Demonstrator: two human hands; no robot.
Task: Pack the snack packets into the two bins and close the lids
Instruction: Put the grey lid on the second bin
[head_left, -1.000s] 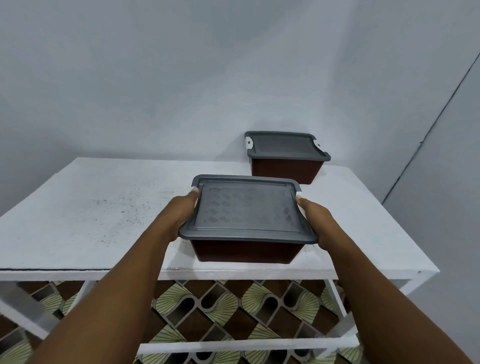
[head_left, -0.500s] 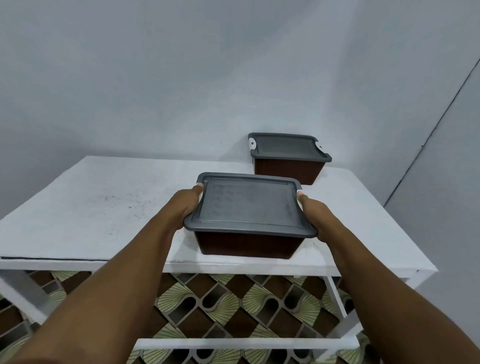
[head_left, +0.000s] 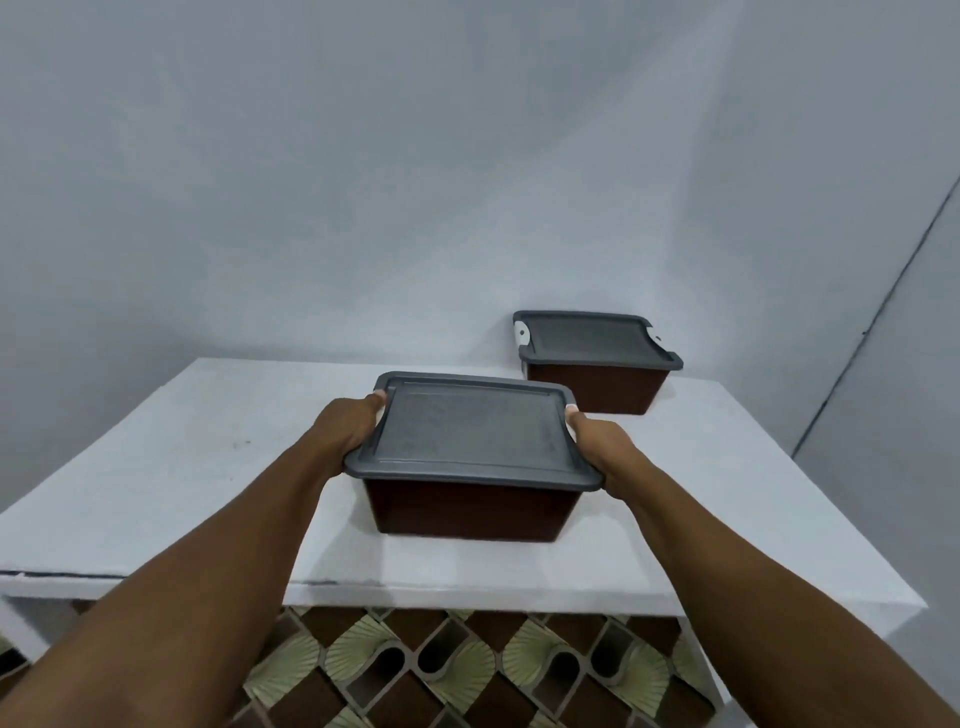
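A: What am I looking at from the head camera?

B: I've got 2 bins on the white table (head_left: 156, 467). The near bin (head_left: 467, 512) sits on the tabletop toward the front edge, brown walls, its grey lid (head_left: 472, 434) lying flat across the rim. My left hand (head_left: 345, 434) is wrapped on the lid's left edge and my right hand (head_left: 600, 447) on the right edge, thumbs up on the rim.

A: So the grip is closed on it?

B: Yes, both hands clasp the near bin from opposite sides, fingers tucked under the lid's lip (I can't see the fingertips below it). Whether the base is fully down or just lifted, I can't tell; there's a shadow right under it.

A: And the other 1?

B: The far bin (head_left: 597, 387) stands at the back right of the table, close to the wall (head_left: 415, 182), well apart from the near one. Its own lid (head_left: 592, 340) is on, with white clips (head_left: 520, 332) showing at the back corners.

A: Any snack packets visible?

B: Can't see inside either bin. Under the table there's patterned floor tile (head_left: 467, 670).
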